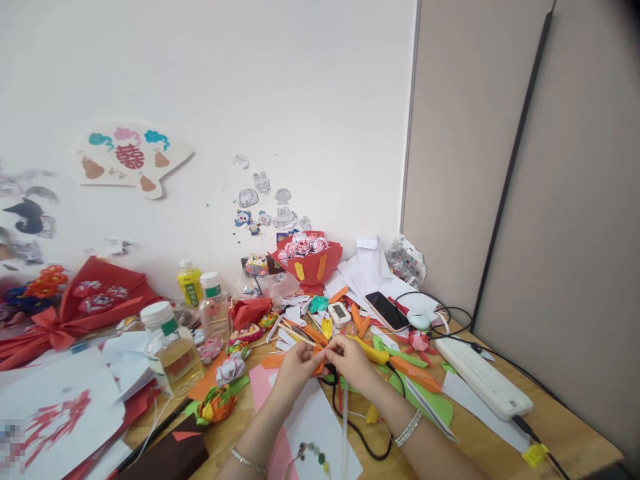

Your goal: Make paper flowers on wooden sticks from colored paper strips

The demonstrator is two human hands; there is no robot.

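Both hands meet above the cluttered middle of the table, fingertips pinched together. Between them is a small folded piece of orange paper [319, 352], gripped by my left hand [299, 363] on one side and my right hand [347, 360] on the other. Just beyond my right hand lies a yellow tool with a black cord [375, 351]. Strips of orange paper [415, 375] and green paper lie to the right. Under my forearms are a white sheet [320, 417] and a pink sheet [259, 387]. Crumpled paper flowers [217, 405] sit left of my left hand.
A red paper bouquet [320, 263] stands against the wall. Bottles [173, 350] stand at left, one holding pale yellow liquid. At right are a phone [386, 311], a white timer [339, 314] and a white power strip [485, 378] with black cables. A beaded bracelet [315, 453] lies in front.
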